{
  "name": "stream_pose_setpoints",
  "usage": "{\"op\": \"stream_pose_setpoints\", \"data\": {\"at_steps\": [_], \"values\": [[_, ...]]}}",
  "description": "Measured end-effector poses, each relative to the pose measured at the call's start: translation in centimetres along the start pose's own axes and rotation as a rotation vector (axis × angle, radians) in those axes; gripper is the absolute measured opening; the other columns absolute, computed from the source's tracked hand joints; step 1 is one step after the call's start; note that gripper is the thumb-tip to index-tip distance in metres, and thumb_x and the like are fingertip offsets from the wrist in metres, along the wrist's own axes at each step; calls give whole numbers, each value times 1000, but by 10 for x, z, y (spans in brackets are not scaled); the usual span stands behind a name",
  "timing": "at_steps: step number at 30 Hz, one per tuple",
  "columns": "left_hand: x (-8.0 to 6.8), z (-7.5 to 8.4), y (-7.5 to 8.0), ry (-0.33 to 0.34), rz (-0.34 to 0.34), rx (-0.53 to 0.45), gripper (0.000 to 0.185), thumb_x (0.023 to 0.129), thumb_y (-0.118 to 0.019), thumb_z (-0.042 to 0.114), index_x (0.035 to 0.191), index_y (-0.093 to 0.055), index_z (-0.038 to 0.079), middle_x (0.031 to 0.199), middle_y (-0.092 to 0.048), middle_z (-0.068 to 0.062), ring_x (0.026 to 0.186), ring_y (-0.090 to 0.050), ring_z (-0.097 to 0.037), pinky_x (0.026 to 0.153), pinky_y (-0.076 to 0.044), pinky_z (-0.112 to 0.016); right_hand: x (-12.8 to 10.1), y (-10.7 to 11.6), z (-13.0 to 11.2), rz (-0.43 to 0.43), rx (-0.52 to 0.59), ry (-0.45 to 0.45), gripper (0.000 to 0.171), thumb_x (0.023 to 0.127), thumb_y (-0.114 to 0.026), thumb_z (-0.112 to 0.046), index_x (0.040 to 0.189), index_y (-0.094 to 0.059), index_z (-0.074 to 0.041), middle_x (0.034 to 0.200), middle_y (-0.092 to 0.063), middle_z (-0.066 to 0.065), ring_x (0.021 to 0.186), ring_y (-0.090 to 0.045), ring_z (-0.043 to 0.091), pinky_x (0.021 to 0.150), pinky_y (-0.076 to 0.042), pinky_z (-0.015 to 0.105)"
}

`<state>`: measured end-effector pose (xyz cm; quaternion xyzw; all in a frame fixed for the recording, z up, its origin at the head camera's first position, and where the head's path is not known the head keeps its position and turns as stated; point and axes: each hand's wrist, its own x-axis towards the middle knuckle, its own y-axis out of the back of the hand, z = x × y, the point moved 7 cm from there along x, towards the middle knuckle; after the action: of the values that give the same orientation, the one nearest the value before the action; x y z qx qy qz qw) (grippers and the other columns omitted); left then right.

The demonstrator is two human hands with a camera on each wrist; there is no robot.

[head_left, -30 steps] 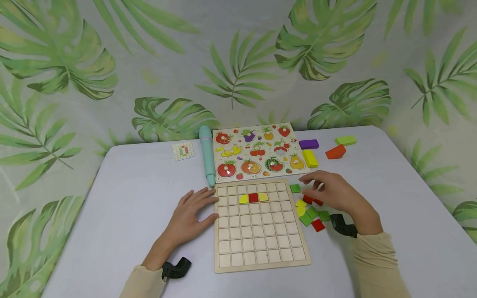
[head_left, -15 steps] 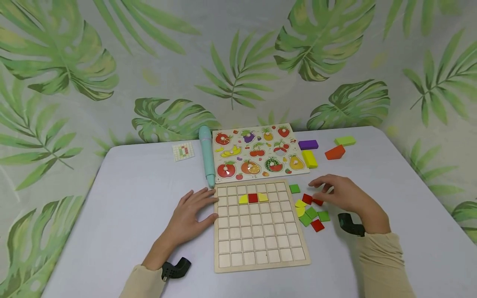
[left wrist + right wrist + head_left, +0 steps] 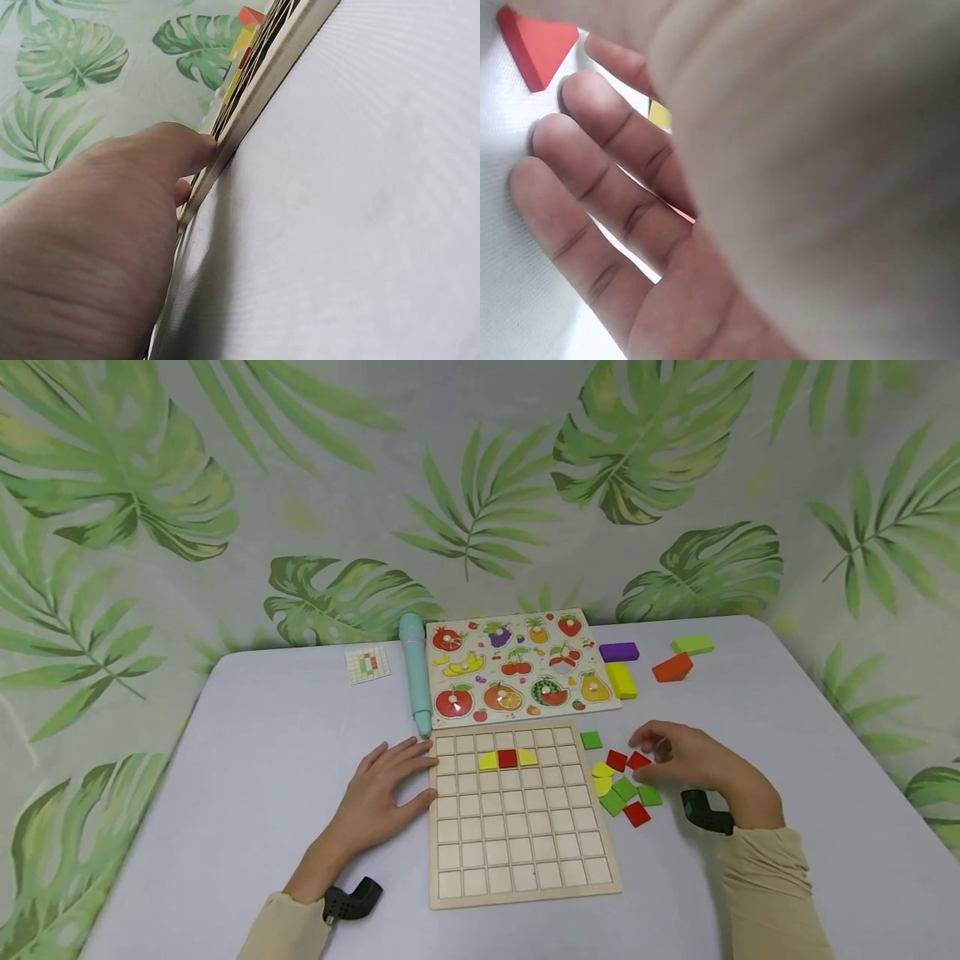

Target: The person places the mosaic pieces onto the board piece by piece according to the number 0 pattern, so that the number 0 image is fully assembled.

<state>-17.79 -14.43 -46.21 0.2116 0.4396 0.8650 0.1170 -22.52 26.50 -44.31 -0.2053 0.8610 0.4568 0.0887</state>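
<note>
My left hand lies spread beside the wooden grid board, its fingertips and thumb touching the left edge. In the left wrist view the thumb presses against that edge. On the board, a red square tile sits in a cell between two yellow quarter-round tiles. My right hand is at the loose tiles right of the board, thumb and index finger parted around a red square tile. The right wrist view shows its other fingers loosely bent; the palm side hides the tile there.
Loose green, red and yellow tiles lie by the board's right edge. Behind stand a fruit peg puzzle, a teal pen-shaped tool and a pattern card. Purple, yellow, orange and lime blocks lie back right.
My right hand has drawn back to the right from over the tiles, then lowered slightly toward a red tile, which shows more fully now. My left hand has stayed at the board's edge.
</note>
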Motion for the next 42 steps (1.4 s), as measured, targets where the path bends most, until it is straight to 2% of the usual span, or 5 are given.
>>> {"op": "stream_pose_setpoints", "data": {"at_steps": [5, 11, 20, 34, 42], "values": [[-1, -2, -2, -3, 0, 2, 46, 92, -77, 34, 134, -69, 18, 153, -56, -1, 149, -42, -27, 125, -23, -57, 0, -2, 2, -19, 0, -22, 42, 85, -85, -23, 117, -63, -6, 98, -59, 7, 95, -53, 25, 74, -51, 31], [0, -2, -1, -5, 7, 6, 46, 92, -77, 35, 134, -69, 19, 153, -56, 0, 149, -42, -27, 125, -23, -57, 1, 0, 0, -4, -15, -23, 42, 84, -86, -22, 116, -62, -6, 96, -58, 7, 93, -52, 24, 71, -50, 30], [0, -3, -2, -16, 14, 10, 45, 92, -77, 34, 134, -69, 19, 152, -56, 0, 149, -43, -27, 124, -24, -57, 0, 0, -1, 10, -25, -13, 34, 86, -83, -17, 112, -65, -7, 98, -60, 6, 93, -55, 23, 73, -53, 30], [-1, -2, 0, -5, 13, -7, 46, 92, -78, 34, 134, -69, 18, 153, -56, -1, 149, -42, -27, 124, -24, -57, 2, 3, -22, 70, -46, 140, 31, 88, -81, -15, 115, -67, -10, 101, -65, 2, 90, -57, 20, 70, -54, 27], [0, 1, 1, -13, 15, -8, 45, 91, -78, 32, 133, -69, 17, 152, -57, -3, 149, -43, -28, 124, -24, -57, 2, 1, -31, 73, -46, 154, 31, 89, -79, -13, 117, -67, -8, 100, -64, 3, 89, -57, 20, 69, -55, 26]]}}
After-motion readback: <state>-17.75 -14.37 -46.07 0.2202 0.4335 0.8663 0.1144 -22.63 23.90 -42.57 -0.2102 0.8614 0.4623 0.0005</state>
